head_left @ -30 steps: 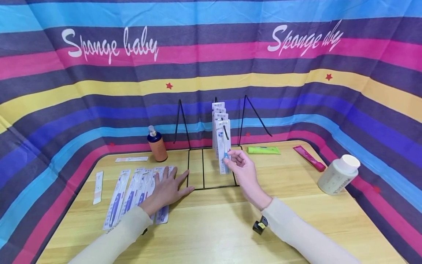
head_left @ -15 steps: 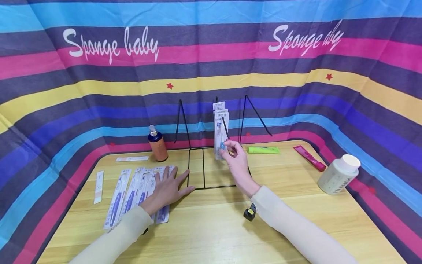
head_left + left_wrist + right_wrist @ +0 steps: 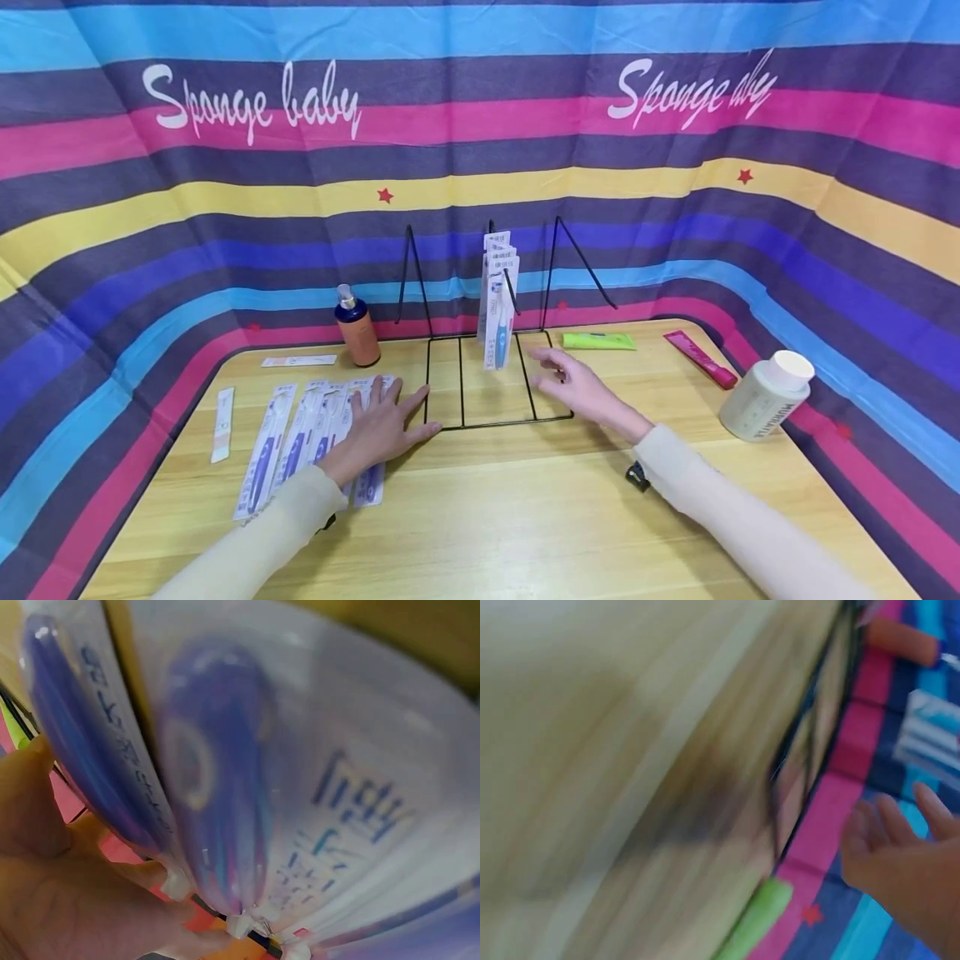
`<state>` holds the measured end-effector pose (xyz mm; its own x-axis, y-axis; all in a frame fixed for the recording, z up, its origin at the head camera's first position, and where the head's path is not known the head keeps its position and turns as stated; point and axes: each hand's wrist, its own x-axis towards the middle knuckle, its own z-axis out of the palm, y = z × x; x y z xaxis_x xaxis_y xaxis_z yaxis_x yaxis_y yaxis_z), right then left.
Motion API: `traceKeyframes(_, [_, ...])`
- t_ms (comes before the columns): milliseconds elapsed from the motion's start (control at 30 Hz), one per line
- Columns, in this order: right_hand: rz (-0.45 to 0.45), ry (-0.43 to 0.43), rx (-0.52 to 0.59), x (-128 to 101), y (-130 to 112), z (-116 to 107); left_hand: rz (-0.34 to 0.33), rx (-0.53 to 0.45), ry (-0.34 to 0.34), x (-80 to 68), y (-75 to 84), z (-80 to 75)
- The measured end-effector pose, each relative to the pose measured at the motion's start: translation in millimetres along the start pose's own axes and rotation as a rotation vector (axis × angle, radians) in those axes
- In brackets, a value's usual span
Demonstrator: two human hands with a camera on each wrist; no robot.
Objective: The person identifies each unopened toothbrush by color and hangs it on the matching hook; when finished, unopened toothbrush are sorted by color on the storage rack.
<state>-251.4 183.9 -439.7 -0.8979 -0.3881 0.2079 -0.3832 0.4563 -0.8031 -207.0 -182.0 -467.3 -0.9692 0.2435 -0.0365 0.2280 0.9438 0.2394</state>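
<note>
Several packaged toothbrushes (image 3: pixel 500 325) hang one behind another on the middle hook of a black wire rack (image 3: pixel 462 383); the front one has a blue handle. To their right, my right hand (image 3: pixel 577 385) is held apart from them with its fingers loosely bent and nothing in them. The right wrist view shows that hand (image 3: pixel 904 859) below the hanging packs (image 3: pixel 930 735). My left hand (image 3: pixel 381 427) rests with spread fingers on a row of purple packaged toothbrushes (image 3: pixel 262 458). Close up in the left wrist view are a purple handle (image 3: pixel 217 772) and the hand (image 3: pixel 82 892).
An orange bottle with a dark top (image 3: pixel 358 329) stands behind the left hand, near two slim sachets (image 3: pixel 298 361). At the right lie a green tube (image 3: pixel 598 341) and a pink tube (image 3: pixel 700 358), beside a pale bottle (image 3: pixel 767 396). Striped cloth surrounds the table.
My right hand pushed the front toothbrush pack back along the hook, then released it and drew away to the right. The pack hangs free. My left hand has stayed in place.
</note>
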Motion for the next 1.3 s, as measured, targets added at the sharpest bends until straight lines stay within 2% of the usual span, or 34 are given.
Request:
traceKeyframes(100, [-0.044,-0.143,-0.242,-13,15,-12,0.002,-0.018,0.003,0.3,0.7,0.8])
traceKeyframes(200, [0.009,-0.236,-0.410,-26,26,-21,0.011,-0.036,0.020,-1.4,1.3,-0.1])
traceKeyframes(267, [0.070,-0.283,-0.468,-34,30,-27,0.019,-0.052,0.040,-3.8,0.8,-0.9])
traceKeyframes(367, [0.128,-0.318,-0.511,-41,34,-31,0.043,-0.095,0.094,-9.6,0.5,-3.4])
traceKeyframes(567, [0.093,-0.277,-0.571,-42,43,-32,0.075,-0.191,0.231,-23.5,-1.6,-12.8])
traceKeyframes(733, [0.094,-0.266,-0.563,-40,46,-33,0.077,-0.252,0.312,-43.7,-12.2,-26.1])
traceKeyframes(900, [0.105,-0.276,-0.536,-37,47,-32,-0.010,-0.306,0.315,-70.4,-32.0,-38.0])
traceKeyframes(1067, [0.114,-0.279,-0.537,-34,49,-31,-0.103,-0.348,0.345,-94.4,-59.9,-45.0])
traceKeyframes(1133, [0.116,-0.280,-0.538,-33,49,-32,-0.141,-0.358,0.353,-100.8,-72.4,-45.3])
traceKeyframes(1300, [0.121,-0.292,-0.533,-32,49,-32,-0.278,-0.408,0.298,-110.9,-100.7,-46.1])
